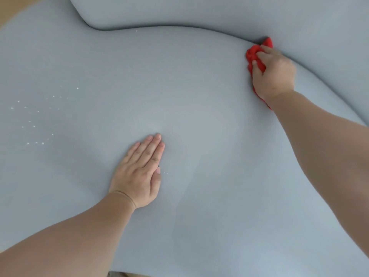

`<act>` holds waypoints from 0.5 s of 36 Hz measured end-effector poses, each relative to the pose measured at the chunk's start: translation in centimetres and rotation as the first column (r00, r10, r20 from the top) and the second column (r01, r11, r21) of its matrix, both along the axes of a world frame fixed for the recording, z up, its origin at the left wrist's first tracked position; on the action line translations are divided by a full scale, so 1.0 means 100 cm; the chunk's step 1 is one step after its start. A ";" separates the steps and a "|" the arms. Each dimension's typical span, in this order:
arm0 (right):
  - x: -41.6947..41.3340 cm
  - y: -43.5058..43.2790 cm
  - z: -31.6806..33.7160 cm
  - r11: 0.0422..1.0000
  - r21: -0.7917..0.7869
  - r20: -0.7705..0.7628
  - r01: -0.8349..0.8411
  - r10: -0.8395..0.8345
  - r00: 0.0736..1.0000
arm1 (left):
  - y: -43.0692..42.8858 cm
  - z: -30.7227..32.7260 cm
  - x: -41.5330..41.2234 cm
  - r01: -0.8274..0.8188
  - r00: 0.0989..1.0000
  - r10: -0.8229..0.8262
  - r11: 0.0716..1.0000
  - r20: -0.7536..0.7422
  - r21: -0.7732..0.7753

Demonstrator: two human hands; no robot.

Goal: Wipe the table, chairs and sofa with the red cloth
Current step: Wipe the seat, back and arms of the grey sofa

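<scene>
A grey-blue sofa seat (199, 86) fills almost the whole view, with its backrest (219, 11) rising along the top. My right hand (273, 72) grips the bunched red cloth (254, 54) at the far right of the seat, pressed into the crease where seat meets backrest. Part of the cloth shows below my wrist; the rest is hidden under the hand. My left hand (139, 172) lies flat on the seat near the middle, fingers straight and together, holding nothing.
Several small white specks (34, 124) dot the seat at the left. A strip of tan floor (12, 9) shows in the top left corner, and a sliver of floor at the bottom edge (123, 274).
</scene>
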State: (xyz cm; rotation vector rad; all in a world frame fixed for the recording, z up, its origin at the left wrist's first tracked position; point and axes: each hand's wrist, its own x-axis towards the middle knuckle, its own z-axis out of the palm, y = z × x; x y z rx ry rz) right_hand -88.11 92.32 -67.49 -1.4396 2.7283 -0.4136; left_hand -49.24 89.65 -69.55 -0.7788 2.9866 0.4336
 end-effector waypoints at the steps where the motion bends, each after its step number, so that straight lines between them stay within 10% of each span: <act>1: 0.005 -0.004 0.000 0.999 0.000 -0.004 -0.049 0.049 0.999 | 0.000 0.000 0.000 0.000 1.000 0.000 1.000 -0.005 -0.003; 18: 0.067 -0.018 0.004 0.962 0.083 0.030 -0.261 0.259 0.965 | 0.001 -0.002 0.001 -0.001 1.000 0.000 1.000 -0.023 -0.027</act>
